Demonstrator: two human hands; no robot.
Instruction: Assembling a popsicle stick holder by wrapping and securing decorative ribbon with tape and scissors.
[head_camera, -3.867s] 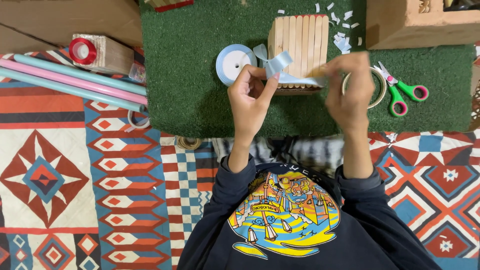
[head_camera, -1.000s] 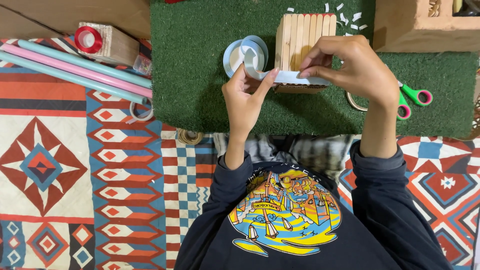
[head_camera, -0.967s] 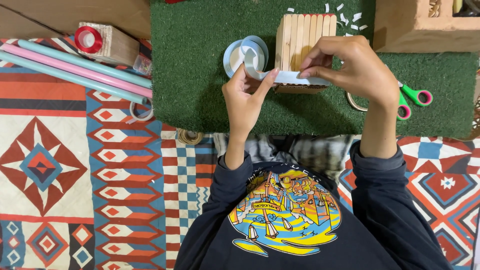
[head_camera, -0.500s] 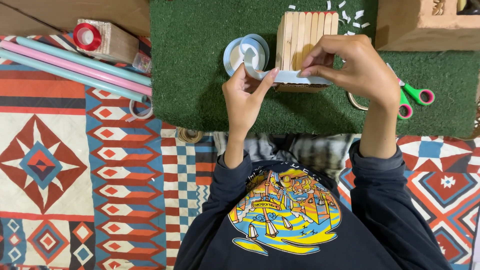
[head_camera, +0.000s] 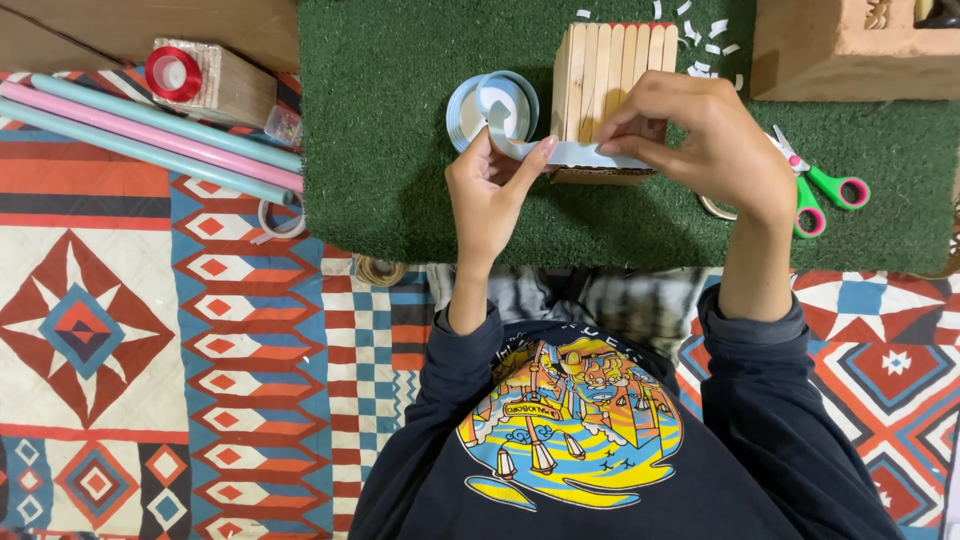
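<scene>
A small box of upright wooden craft sticks (head_camera: 605, 68) stands on a green turf mat (head_camera: 380, 120). A pale blue ribbon (head_camera: 575, 154) runs across the box's near lower edge. My left hand (head_camera: 490, 195) pinches the ribbon's left end beside the box. My right hand (head_camera: 700, 140) presses the ribbon against the box on the right side. The ribbon leads back to a pale blue ribbon spool (head_camera: 490, 108) lying just left of the box.
Green-and-pink scissors (head_camera: 825, 188) and a tape ring lie right of my right hand. White paper scraps (head_camera: 705, 35) and a wooden box (head_camera: 850, 45) are at the back. Rolled pink and blue paper (head_camera: 150, 130), a red ribbon spool (head_camera: 172, 72) and a tape roll (head_camera: 278, 218) lie left.
Since nearly four seconds ago the loose ribbon loops have been drawn flat along the box front. In the last second both hands have barely moved.
</scene>
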